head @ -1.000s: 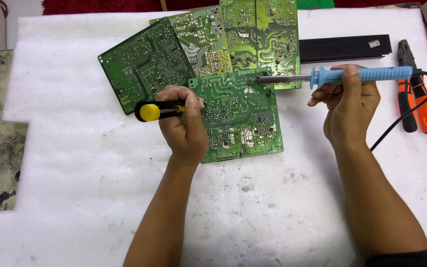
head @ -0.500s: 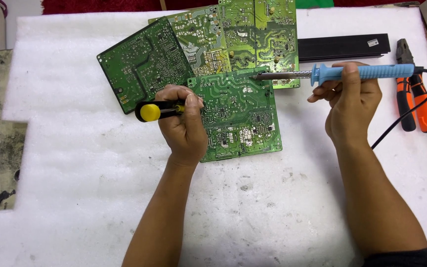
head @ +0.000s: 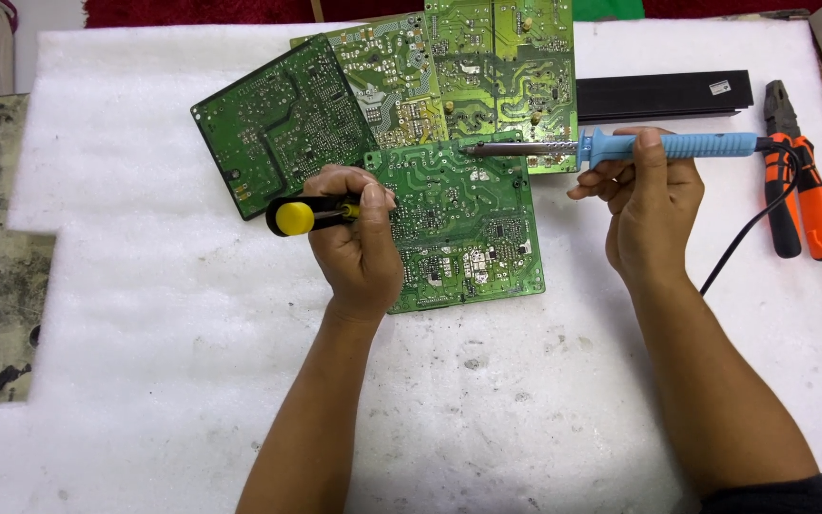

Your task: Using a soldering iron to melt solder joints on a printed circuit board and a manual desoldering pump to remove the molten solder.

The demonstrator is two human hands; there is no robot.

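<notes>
Two tools over a green board on white foam.

My left hand point(head: 359, 243) is clenched round a screwdriver point(head: 308, 214) with a black and yellow handle, resting on the left edge of the nearest board point(head: 463, 228). My right hand point(head: 649, 205) grips the blue handle of a soldering iron point(head: 611, 147), held level, its tip at that board's top edge. The board lies flat on the foam point(head: 145, 381). Behind it three more boards point(head: 411, 86) overlap. Farther right lie a black bar point(head: 663, 95) and orange pliers point(head: 796, 181).
</notes>
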